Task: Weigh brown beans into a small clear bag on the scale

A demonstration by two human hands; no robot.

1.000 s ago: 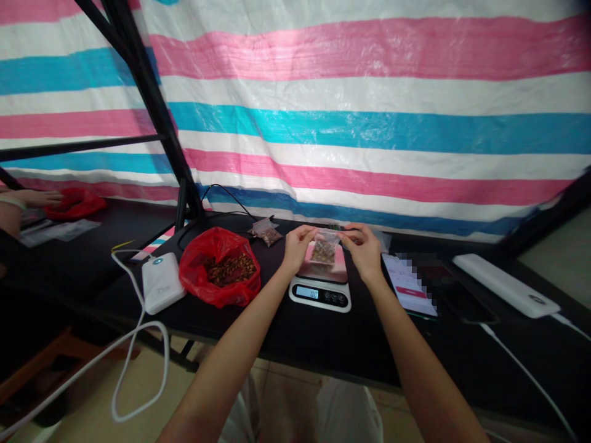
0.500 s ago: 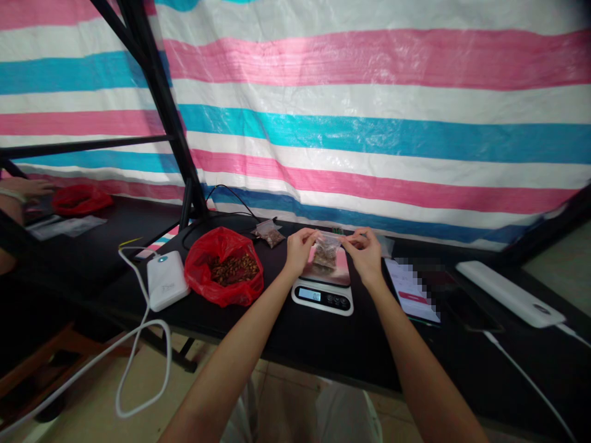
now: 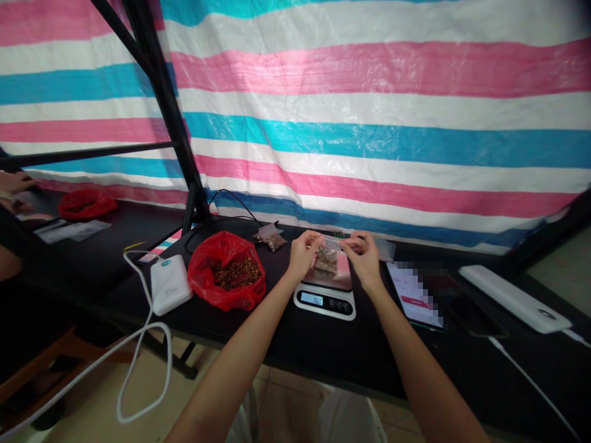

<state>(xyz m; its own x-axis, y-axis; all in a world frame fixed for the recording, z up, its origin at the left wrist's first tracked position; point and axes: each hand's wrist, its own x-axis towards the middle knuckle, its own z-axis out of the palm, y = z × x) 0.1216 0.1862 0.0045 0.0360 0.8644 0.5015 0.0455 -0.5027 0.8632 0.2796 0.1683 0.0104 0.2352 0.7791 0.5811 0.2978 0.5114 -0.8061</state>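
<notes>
A small clear zip bag (image 3: 327, 261) with brown bits in its lower part is pinched along its top edge by both hands. My left hand (image 3: 304, 255) grips the left corner, and my right hand (image 3: 362, 257) the right corner; both are closed. Beneath the bag stands a digital kitchen scale (image 3: 332, 311) with a shiny plate and a lit display that seems to read about 160, decimal point unclear. Left of it, a red plastic bag (image 3: 198, 271) lies open, holding brown pellet-like pieces. Another filled zip bag (image 3: 273, 239) rests behind my left hand.
A white power bank (image 3: 170, 286) with a looping cable sits at left. To the right lie a phone with a lit screen (image 3: 413, 292), a dark phone (image 3: 475, 314) and a long white power bank (image 3: 514, 298). Another person's hand (image 3: 16, 181) shows far left, near a second red bag (image 3: 87, 204).
The scale's display has gone from about 0.0 to about 160. The bag appears slightly lower against the plate, with both hands still pinching it. The camera view has shifted a little.
</notes>
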